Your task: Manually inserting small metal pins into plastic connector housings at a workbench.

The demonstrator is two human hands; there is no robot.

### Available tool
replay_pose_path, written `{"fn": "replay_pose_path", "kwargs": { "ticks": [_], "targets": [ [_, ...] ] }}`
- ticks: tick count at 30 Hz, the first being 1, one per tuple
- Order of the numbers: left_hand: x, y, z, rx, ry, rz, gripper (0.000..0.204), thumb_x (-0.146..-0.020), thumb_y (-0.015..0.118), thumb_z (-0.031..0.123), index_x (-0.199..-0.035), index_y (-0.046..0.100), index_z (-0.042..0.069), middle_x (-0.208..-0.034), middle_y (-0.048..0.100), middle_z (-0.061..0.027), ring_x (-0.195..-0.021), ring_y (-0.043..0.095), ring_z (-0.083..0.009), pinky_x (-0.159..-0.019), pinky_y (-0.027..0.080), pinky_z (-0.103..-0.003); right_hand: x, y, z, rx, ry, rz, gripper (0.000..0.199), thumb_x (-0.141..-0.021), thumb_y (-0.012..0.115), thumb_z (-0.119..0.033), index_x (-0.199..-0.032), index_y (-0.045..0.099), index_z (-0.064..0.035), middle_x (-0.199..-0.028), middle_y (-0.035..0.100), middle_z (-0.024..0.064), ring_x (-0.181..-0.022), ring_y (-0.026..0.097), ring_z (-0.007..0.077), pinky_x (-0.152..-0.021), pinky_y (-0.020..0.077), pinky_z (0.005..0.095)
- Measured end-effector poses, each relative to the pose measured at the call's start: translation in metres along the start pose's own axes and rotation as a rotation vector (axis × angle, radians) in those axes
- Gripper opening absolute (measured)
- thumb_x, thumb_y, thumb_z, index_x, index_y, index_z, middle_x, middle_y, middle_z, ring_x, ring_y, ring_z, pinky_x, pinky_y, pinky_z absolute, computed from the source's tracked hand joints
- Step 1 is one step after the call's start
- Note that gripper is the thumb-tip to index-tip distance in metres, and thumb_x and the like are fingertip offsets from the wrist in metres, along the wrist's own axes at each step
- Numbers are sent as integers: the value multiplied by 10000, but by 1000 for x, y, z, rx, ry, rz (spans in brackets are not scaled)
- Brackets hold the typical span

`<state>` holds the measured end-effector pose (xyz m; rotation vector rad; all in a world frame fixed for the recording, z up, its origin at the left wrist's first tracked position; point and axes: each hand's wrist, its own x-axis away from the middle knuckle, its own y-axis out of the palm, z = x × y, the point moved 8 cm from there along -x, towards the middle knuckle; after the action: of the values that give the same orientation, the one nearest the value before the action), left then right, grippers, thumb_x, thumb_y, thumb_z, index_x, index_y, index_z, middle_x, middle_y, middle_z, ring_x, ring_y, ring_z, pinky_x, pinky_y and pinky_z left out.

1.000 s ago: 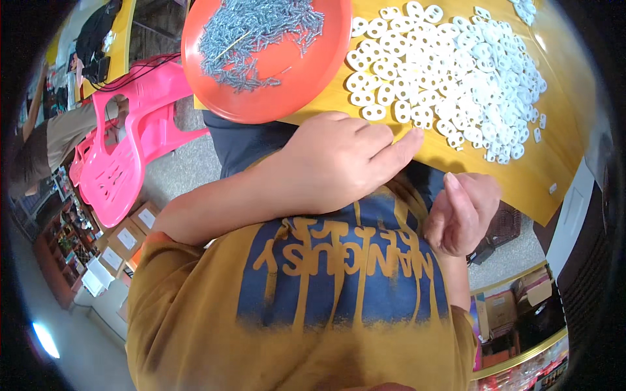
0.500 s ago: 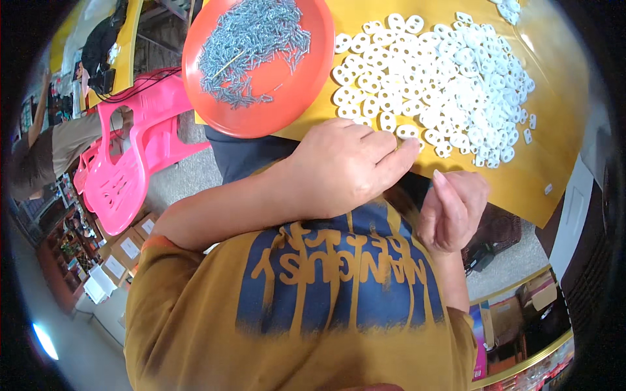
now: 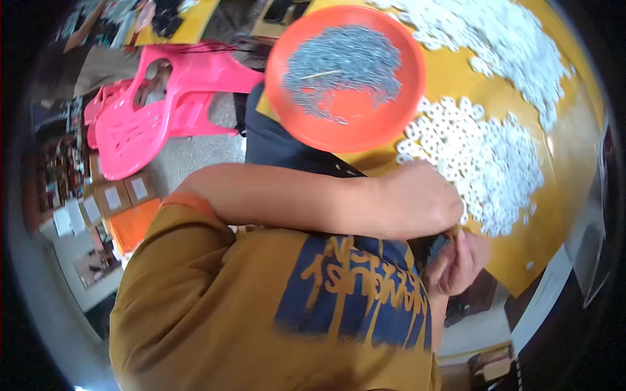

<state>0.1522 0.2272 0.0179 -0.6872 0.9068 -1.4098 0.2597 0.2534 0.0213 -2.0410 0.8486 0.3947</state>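
My left hand (image 3: 420, 199) reaches across my front at the table's near edge, bent down at the wrist. Its back faces up, and its fingers are hidden and blurred. Close beside it, my right hand (image 3: 460, 262) is closed, with thumb and fingertips pressed together; whatever is between them is too small to make out. Just past my left hand lies a pile of small white oval plastic pieces with holes (image 3: 486, 163). A round red-orange plastic dish (image 3: 355, 130) sits to its left, holding a heap of small grey metal screws (image 3: 345, 62) with a thin yellow stick on top.
A second white heap (image 3: 502, 45) lies farther back on the yellow table (image 3: 515, 267). Off to the left stands a pink plastic chair (image 3: 137, 133). Cardboard boxes (image 3: 114, 195) and something orange (image 3: 134, 225) are on the floor beyond my left elbow.
The view has shifted, so the dish and pile appear farther right. My left hand has moved from the pile's edge toward my right hand, and the two are now close together.
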Motion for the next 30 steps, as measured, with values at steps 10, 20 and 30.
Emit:
{"fn": "replay_pose_path", "kwargs": {
  "ticks": [10,20,30],
  "targets": [
    [10,-28,0,116,-6,24,138,-662,533,104,-757,514,6,-730,524,-128,-618,571,-275,-500,463,-366,-30,-10,-8,-2,-55,2,249,-836,484,-124,-992,528,65,-844,537,150,-744,492,260,-686,395,346],
    [109,-54,-43,872,-485,280,78,-761,574,50,-834,556,27,-728,542,-51,-667,554,-165,-579,431,-275,-125,93,-57,82,-230,-414,280,-707,592,-42,-986,561,-27,-939,543,108,-892,500,269,-815,350,370],
    [149,-65,-54,857,-467,499,107,-765,570,74,-862,588,33,-797,583,-85,-756,574,-191,-655,446,-288,-145,145,-75,279,-329,-588,191,-697,589,-77,-878,583,-17,-894,544,116,-876,495,289,-792,367,392]
  ]
}}
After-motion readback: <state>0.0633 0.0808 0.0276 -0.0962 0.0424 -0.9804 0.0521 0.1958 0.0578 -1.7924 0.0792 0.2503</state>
